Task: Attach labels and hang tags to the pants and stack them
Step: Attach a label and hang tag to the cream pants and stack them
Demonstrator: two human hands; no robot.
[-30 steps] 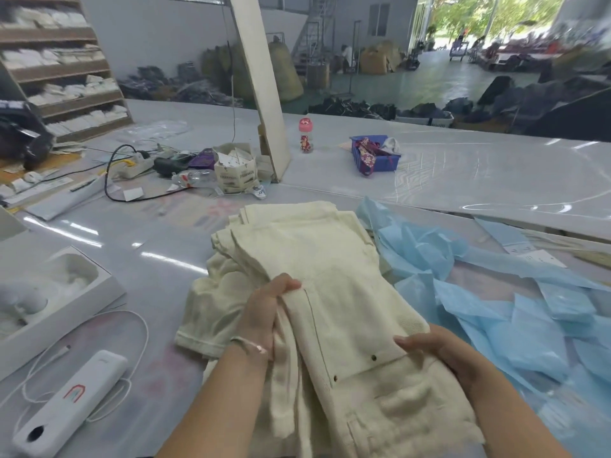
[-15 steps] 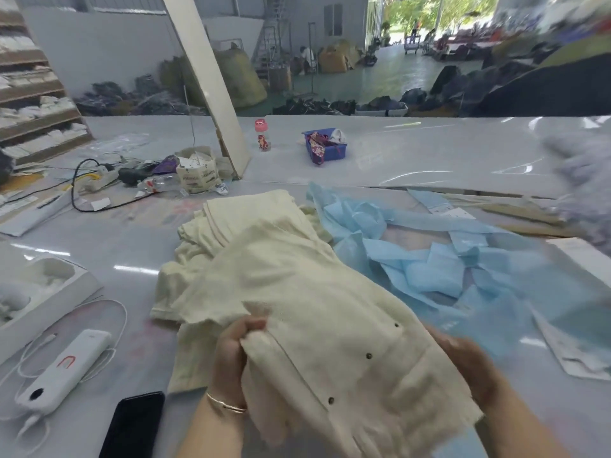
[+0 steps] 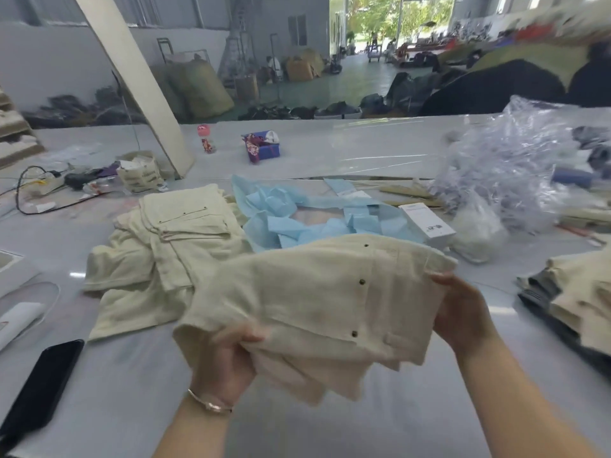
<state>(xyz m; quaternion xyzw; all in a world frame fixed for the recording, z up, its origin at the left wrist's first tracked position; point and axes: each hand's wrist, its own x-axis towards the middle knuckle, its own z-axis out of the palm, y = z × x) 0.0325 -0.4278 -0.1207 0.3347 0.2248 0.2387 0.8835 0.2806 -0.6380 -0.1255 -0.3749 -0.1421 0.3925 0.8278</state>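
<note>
I've got a folded pair of cream pants (image 3: 317,292) up off the white table (image 3: 139,391), held between both hands. My left hand (image 3: 228,358) grips the lower left corner, fingers curled under the bunched fabric, thumb on top; a thin bracelet (image 3: 208,403) sits on that wrist. My right hand (image 3: 459,315) holds the right edge, thumb over the hem, fingers hidden behind the cloth. Dark rivets show on the pants' face.

A loose pile of more cream pants (image 3: 165,249) lies on the table behind and to the left, well apart from the held pair. Crumpled light-blue sheets (image 3: 297,213) lie beyond, with a small white box (image 3: 426,221) just beside them. A heap of clear plastic bags (image 3: 502,166) sits far right. A stack of folded garments (image 3: 575,299) lies at the right edge. A black phone (image 3: 43,388) lies at the left, near me. A small blue basket (image 3: 264,147) and a red-capped bottle (image 3: 206,140) stand further back.
</note>
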